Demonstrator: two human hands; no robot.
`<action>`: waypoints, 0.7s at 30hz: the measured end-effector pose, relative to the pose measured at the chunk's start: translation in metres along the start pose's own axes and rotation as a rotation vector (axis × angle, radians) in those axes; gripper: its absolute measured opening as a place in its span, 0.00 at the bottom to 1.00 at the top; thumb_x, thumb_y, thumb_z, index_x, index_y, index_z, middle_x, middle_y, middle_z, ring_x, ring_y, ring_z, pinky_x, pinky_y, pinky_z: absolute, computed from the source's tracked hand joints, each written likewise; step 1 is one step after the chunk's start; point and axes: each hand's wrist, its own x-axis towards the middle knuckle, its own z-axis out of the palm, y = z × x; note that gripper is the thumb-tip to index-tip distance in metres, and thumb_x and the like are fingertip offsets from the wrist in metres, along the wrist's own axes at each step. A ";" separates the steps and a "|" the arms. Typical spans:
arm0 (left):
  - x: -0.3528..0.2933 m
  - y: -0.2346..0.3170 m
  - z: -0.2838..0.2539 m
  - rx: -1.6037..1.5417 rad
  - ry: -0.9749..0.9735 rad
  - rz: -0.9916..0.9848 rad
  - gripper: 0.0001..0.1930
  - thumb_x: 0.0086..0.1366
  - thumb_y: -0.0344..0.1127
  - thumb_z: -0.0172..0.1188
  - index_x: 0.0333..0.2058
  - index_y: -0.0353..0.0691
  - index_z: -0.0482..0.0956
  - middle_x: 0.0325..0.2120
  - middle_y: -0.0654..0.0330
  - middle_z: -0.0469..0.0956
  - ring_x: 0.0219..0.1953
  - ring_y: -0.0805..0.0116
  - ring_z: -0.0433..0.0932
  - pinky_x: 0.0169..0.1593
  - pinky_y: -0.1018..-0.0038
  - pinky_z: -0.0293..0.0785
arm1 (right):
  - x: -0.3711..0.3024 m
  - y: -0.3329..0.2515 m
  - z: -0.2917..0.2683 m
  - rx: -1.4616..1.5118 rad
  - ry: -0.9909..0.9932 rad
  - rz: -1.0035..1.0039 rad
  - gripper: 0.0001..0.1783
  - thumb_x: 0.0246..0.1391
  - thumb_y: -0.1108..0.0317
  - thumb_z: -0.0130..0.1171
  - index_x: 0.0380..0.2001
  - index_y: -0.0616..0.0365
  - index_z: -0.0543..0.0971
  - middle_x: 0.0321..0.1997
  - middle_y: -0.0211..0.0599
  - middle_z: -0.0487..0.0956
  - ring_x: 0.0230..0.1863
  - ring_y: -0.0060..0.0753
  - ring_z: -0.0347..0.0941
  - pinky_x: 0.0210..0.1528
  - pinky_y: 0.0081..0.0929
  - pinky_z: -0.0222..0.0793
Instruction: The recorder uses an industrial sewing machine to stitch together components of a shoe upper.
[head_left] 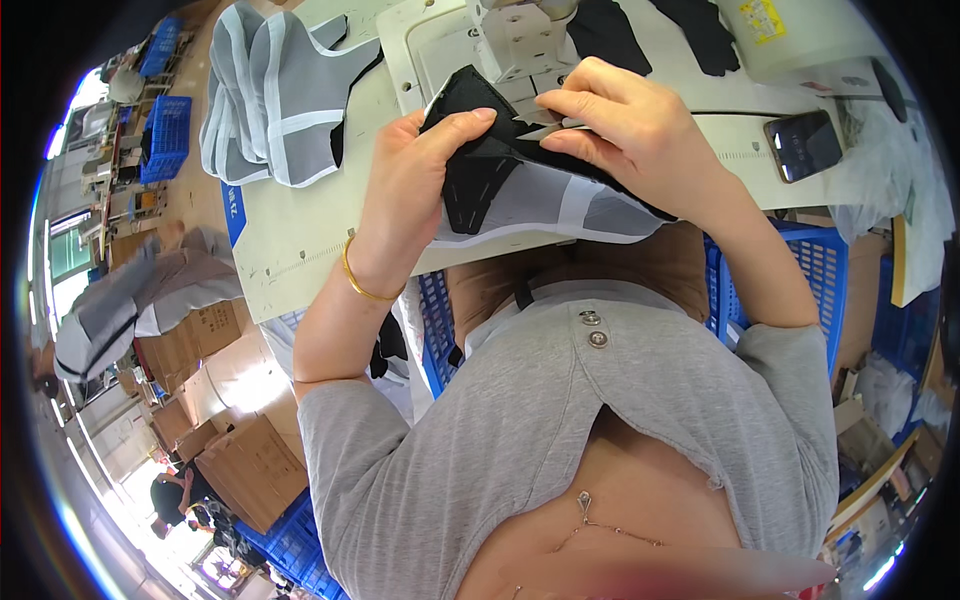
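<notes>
My left hand (412, 180) pinches a black and grey fabric piece (530, 195) with white bands, thumb on top of its black part. Dashed light stitch lines run across that black part. In my right hand (640, 125) is a pair of small metal thread snips (540, 128), their pointed blades lying at the black fabric between my hands. The piece drapes over the table's near edge toward my lap. Just beyond my hands stands the sewing machine (520, 40). My right palm hides the rest of the snips.
Grey fabric pieces with white bands (285, 100) are stacked on the table (290, 225) at left. Black pieces (607, 38) lie beyond the machine, and a phone (803, 146) rests at right. Blue crates (815, 265) flank my legs. Another person (150, 295) bends by cardboard boxes (255, 470).
</notes>
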 end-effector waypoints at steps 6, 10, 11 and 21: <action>-0.001 0.002 0.009 -0.029 0.013 0.011 0.09 0.63 0.32 0.60 0.37 0.31 0.81 0.31 0.59 0.82 0.30 0.76 0.80 0.35 0.79 0.77 | 0.002 0.003 0.009 -0.145 0.087 -0.110 0.14 0.51 0.59 0.64 0.33 0.57 0.78 0.28 0.32 0.72 0.27 0.33 0.73 0.28 0.30 0.70; 0.003 0.005 -0.001 0.121 -0.089 -0.027 0.10 0.63 0.34 0.60 0.33 0.31 0.82 0.27 0.62 0.82 0.27 0.79 0.78 0.31 0.82 0.74 | 0.001 0.011 0.005 0.032 0.192 0.033 0.13 0.54 0.61 0.64 0.36 0.58 0.80 0.29 0.31 0.74 0.26 0.31 0.71 0.27 0.27 0.67; 0.006 0.009 -0.005 0.121 -0.086 -0.023 0.10 0.63 0.34 0.60 0.33 0.31 0.82 0.27 0.62 0.82 0.27 0.79 0.78 0.31 0.82 0.74 | 0.004 0.010 0.000 0.285 0.204 0.170 0.12 0.53 0.62 0.66 0.37 0.58 0.81 0.28 0.31 0.75 0.25 0.27 0.69 0.26 0.24 0.63; -0.006 -0.011 0.009 0.781 0.200 0.827 0.09 0.54 0.27 0.68 0.32 0.32 0.79 0.26 0.61 0.77 0.27 0.75 0.76 0.35 0.80 0.72 | 0.022 0.008 0.023 0.676 0.239 0.506 0.12 0.53 0.65 0.63 0.24 0.62 0.74 0.22 0.24 0.71 0.24 0.14 0.65 0.25 0.22 0.61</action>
